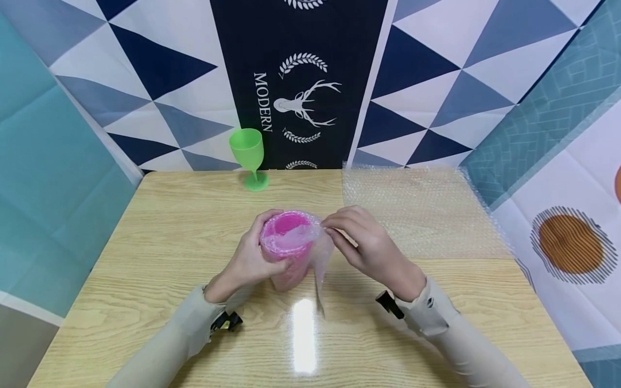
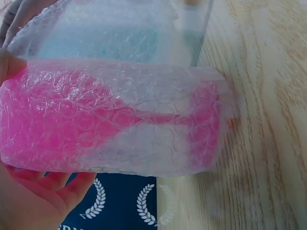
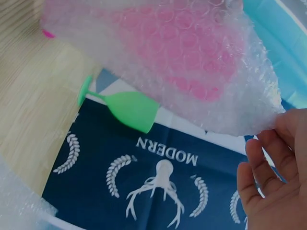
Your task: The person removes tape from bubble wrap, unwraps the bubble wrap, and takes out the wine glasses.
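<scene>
A pink goblet (image 2: 62, 115) stands upright on the table, wrapped in bubble wrap (image 2: 163, 148); its stem and foot show through the plastic in the left wrist view. My left hand (image 1: 252, 260) grips the wrapped bowl from the left, thumb in front and fingers round the far side. The right hand (image 1: 365, 243) pinches the loose upper corner of the wrap between thumb and forefinger, just right of the rim. From there a free flap (image 1: 321, 261) hangs down along the goblet's right side. Some plastic lies over the goblet's mouth.
A green goblet (image 1: 247, 151) stands upright at the table's back edge, left of centre. Another sheet of bubble wrap (image 1: 422, 215) lies flat at the back right. Patterned cloth (image 1: 310, 81) hangs behind the wooden table (image 1: 160, 237).
</scene>
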`<action>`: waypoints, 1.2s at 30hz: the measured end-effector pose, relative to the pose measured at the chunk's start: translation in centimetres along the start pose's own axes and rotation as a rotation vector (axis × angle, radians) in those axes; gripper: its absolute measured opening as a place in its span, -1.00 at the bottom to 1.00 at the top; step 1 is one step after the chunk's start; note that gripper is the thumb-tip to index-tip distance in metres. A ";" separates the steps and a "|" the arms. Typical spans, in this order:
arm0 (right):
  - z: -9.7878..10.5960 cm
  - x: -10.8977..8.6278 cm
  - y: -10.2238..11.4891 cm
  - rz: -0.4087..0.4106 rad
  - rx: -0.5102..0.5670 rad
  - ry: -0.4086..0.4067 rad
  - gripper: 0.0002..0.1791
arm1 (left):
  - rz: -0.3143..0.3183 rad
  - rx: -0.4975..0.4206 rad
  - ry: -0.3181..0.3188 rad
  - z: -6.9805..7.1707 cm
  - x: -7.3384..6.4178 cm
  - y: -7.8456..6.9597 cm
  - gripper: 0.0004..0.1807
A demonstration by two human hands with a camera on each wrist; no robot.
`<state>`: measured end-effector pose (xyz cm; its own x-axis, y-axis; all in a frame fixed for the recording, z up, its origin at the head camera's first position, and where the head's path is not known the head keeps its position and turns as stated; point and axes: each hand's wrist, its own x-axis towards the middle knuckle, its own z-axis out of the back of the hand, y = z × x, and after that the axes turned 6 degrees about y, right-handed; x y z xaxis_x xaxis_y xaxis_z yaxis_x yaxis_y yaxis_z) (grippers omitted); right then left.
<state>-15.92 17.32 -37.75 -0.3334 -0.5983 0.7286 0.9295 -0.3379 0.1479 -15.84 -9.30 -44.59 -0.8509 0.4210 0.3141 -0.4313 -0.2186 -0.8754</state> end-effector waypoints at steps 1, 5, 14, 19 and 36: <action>0.1 -0.1 -0.2 -0.007 -0.001 -0.007 -0.73 | -0.004 -0.006 0.002 0.0 0.0 0.0 0.10; 0.4 -0.7 -0.8 -0.053 0.002 -0.019 -0.71 | -0.017 -0.015 0.010 0.3 -0.1 0.1 0.08; 0.9 -2.1 -2.2 -0.163 -0.015 -0.047 -0.80 | -0.053 0.017 0.031 0.9 -0.4 0.3 0.08; 0.9 -2.6 -2.6 -0.215 -0.016 -0.062 -0.88 | -0.085 0.009 0.050 1.2 -0.4 0.6 0.07; 0.3 -1.8 -1.0 -0.422 0.463 0.088 -0.64 | -0.103 -0.009 0.100 1.7 -0.5 0.3 0.21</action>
<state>-16.22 18.97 -38.96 -0.6794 -0.5465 0.4897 0.6806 -0.2199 0.6989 -16.12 -11.10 -44.38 -0.7679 0.5263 0.3651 -0.5118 -0.1615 -0.8438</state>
